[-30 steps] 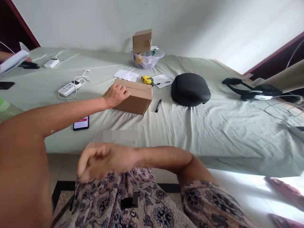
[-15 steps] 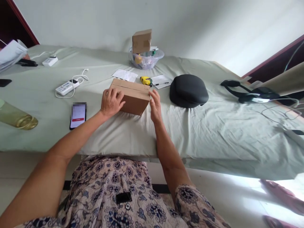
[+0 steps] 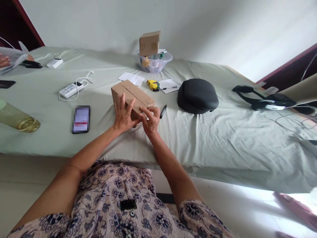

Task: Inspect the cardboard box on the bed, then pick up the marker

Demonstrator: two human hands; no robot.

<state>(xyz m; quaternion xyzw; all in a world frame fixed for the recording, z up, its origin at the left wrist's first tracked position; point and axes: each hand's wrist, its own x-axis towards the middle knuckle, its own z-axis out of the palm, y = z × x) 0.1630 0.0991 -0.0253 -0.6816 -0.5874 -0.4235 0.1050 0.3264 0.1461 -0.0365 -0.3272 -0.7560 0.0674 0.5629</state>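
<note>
A closed brown cardboard box (image 3: 135, 93) lies on the green sheet (image 3: 210, 135), turned with one corner toward me. My left hand (image 3: 123, 114) lies flat against its near left side, fingers stretched up onto the top. My right hand (image 3: 150, 119) is at the box's near right corner, fingers bent and touching the end of the flap. A black marker (image 3: 163, 111) lies just right of my right hand.
A phone (image 3: 81, 119) lies left of the box, a white power strip (image 3: 70, 89) behind it, a bottle (image 3: 17, 119) at far left. Behind are papers, a yellow tape measure (image 3: 153, 84), a clear bowl (image 3: 154, 61) bearing a small box, a black case (image 3: 197, 96) and a headset (image 3: 264, 99). Another person's hand (image 3: 4, 60) shows far left.
The box has been turned and pulled nearer to me, one corner now facing me. My right hand came up from my lap to the box's right end; the marker is uncovered again.
</note>
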